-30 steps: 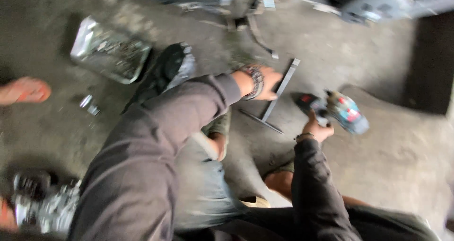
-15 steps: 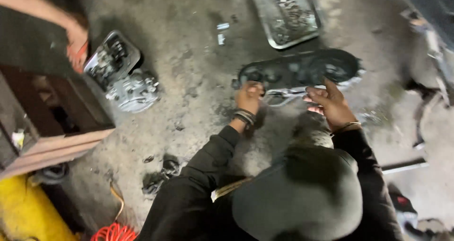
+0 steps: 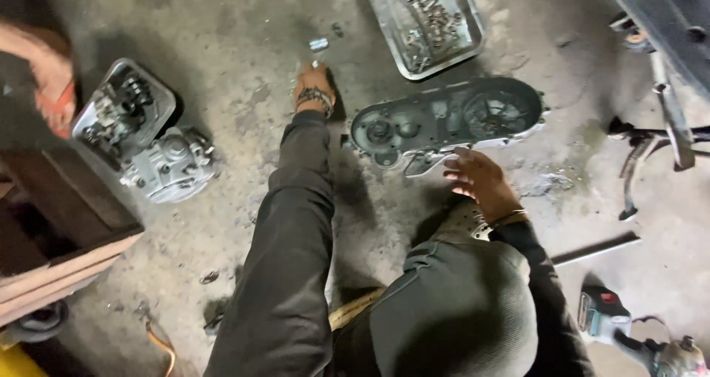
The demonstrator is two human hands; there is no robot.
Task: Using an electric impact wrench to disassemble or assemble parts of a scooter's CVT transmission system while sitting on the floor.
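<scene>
hands point(image 3: 314, 88) point(image 3: 477, 181) both empty, fingers spread, near oblong cast-metal engine cover point(image 3: 444, 125)

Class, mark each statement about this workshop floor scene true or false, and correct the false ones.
1. The left hand reaches toward a small metal part on the floor. True.
2. The right hand grips the power tool. False: it hovers open by the engine cover; the tool lies apart.
3. The tray holds small metal parts. True.
4. The engine block sits inside the tray. False: it stands on the floor, far left.
</scene>
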